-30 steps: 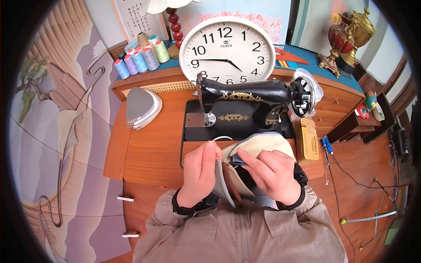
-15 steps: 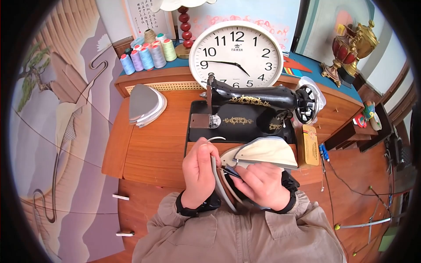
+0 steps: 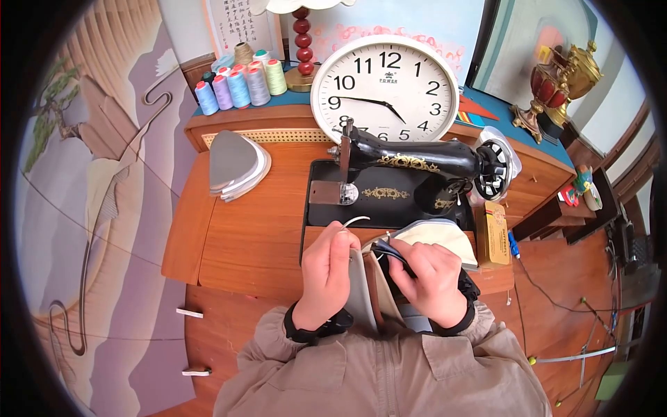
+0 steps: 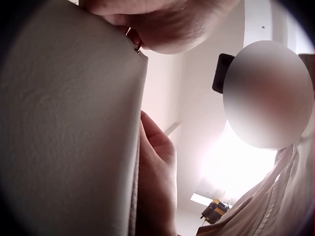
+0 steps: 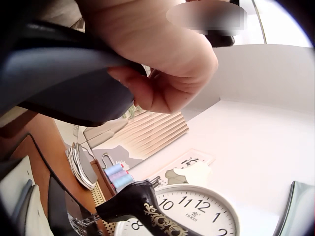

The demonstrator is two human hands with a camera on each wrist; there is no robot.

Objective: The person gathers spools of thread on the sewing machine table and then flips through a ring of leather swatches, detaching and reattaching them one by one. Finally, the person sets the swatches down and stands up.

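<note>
In the head view my left hand (image 3: 325, 274) grips the upper edge of a grey leather-like panel (image 3: 359, 295), thumb on top. A brown layer (image 3: 376, 295) and a cream layer hang beside it, low in front of the jacket. My right hand (image 3: 432, 281) pinches a dark blue-black piece (image 3: 386, 250) close to the left fingertips. This dark piece (image 5: 74, 86) looks smooth and curved in the right wrist view, with finger and thumb at its edge. The grey panel (image 4: 74, 128) fills the left side of the left wrist view; a thin metal bit shows by its corner.
Just behind the hands stands a black sewing machine (image 3: 417, 154) on a wooden table (image 3: 253, 236). Cream cut pieces (image 3: 441, 240) lie before it, a yellow box (image 3: 494, 233) to their right. Stacked grey pieces (image 3: 236, 161), thread spools (image 3: 238, 87) and a clock (image 3: 389, 76) are farther back.
The head view has swung, shifting the table's things rightward in it. The dark piece in my right hand dipped down, then came up again. Both hands kept their holds.
</note>
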